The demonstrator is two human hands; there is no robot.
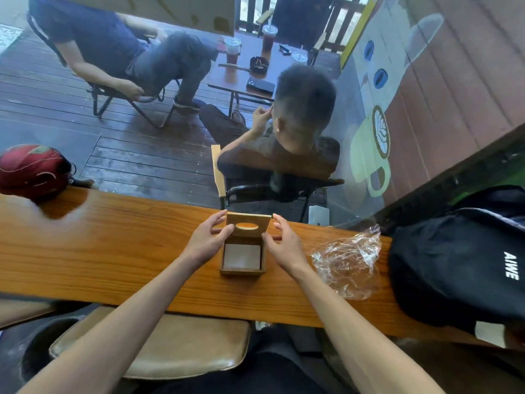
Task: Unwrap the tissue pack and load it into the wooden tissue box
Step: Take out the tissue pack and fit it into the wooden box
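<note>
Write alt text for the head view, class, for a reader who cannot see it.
Two bare hands, left hand and right hand, flank an open wooden tissue box with tissues inside, lid raised. Crumpled plastic wrap lies right on the wooden counter.

A long wooden counter (pixel 113 251) faces a window onto a dark plank deck (pixel 127 155) with folding chairs (pixel 136 103) and a low table (pixel 244 72).

The counter (pixel 113 245) under my arms is varnished wood, glossy, with visible grain. The tissue box (pixel 243 270) is pale wood with a matt, smooth finish; the tissues (pixel 241 260) inside look like soft matt paper. The wrapper (pixel 348 263) is clear, crinkled, shiny plastic film. The backpack (pixel 454 268) is black matt cloth.
</note>
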